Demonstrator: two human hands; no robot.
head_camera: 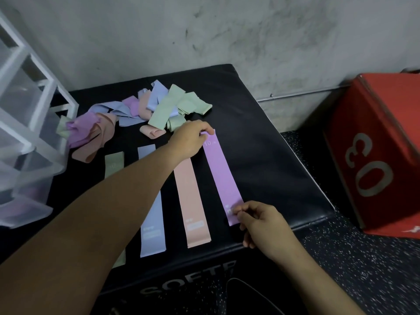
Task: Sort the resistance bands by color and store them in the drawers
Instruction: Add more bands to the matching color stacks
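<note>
Left hand (191, 139) and right hand (256, 220) each pinched one end of the purple band (221, 176) between them.
It appeared light, limp and stretchy; the ends suited gripping.

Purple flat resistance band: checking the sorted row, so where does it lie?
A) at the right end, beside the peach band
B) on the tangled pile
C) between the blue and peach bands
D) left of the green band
A: the flat purple resistance band lies rightmost, just right of the flat peach resistance band.
</note>
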